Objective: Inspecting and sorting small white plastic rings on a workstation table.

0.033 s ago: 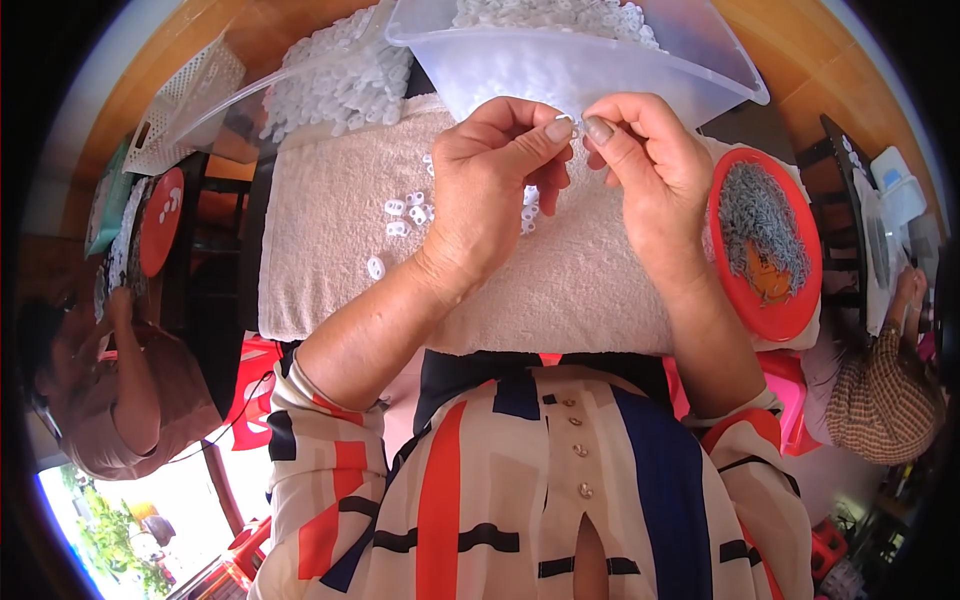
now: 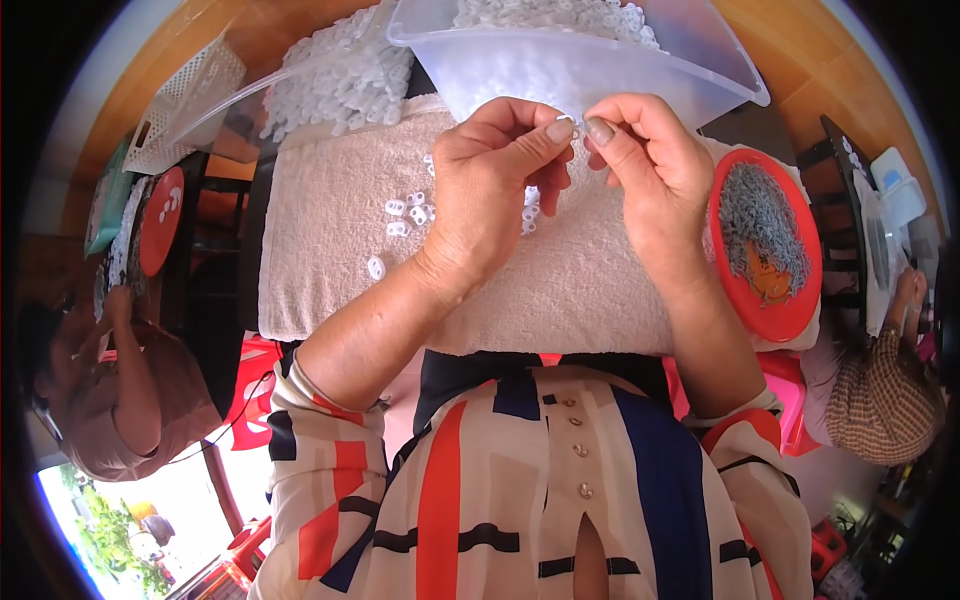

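Note:
Above the beige towel [image 2: 560, 290], my left hand [image 2: 485, 180] pinches a small white plastic piece [image 2: 568, 120] between thumb and forefinger. Only its edge shows. My right hand [image 2: 655, 165] meets it fingertip to fingertip, thumb and forefinger pressed together; whatever they grip is too small to make out. Several white two-holed plastic pieces [image 2: 397, 228] lie on the towel left of my left hand, and a few more are partly hidden behind it. To the right of my right forearm, a red plate [image 2: 795, 320] holds a heap of thin grey metal pieces [image 2: 765, 210].
A translucent bin [image 2: 600, 75] with many white pieces stands at the far side. Left of it is a clear container [image 2: 340, 85] full of white pieces, then a white perforated basket [image 2: 190, 105]. One person [image 2: 130, 390] works at left, another [image 2: 885, 390] at right.

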### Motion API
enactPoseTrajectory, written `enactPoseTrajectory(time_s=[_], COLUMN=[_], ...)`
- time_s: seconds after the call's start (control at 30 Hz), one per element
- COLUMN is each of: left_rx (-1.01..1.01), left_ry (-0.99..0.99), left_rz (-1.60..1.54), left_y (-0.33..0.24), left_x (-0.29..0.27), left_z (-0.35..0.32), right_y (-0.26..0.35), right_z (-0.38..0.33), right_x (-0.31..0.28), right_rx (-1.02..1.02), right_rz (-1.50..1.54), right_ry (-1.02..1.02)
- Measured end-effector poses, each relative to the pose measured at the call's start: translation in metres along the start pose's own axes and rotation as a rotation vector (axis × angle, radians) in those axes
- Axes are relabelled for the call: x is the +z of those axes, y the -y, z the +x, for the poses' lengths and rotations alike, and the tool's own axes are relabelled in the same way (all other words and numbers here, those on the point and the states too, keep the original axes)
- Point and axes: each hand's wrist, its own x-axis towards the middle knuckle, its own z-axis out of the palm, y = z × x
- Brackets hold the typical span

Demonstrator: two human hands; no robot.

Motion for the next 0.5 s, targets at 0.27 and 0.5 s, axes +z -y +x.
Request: enactPoseTrajectory(time_s=[0.27,0.5], left_rx=[-0.009,-0.011], left_ry=[-0.007,-0.021], left_rz=[0.007,0.037], left_y=[-0.0017,0.0001], left_x=[0.0001,-0.0001], left_z=[-0.0012,-0.0034], right_y=[0.0018,-0.0005], right_z=[0.0005,-0.0007], right_x=[0.0011,0.0027], right_rx=[-0.023,-0.122], right_rz=[-0.026,-0.104], right_ry=[0.006,0.021])
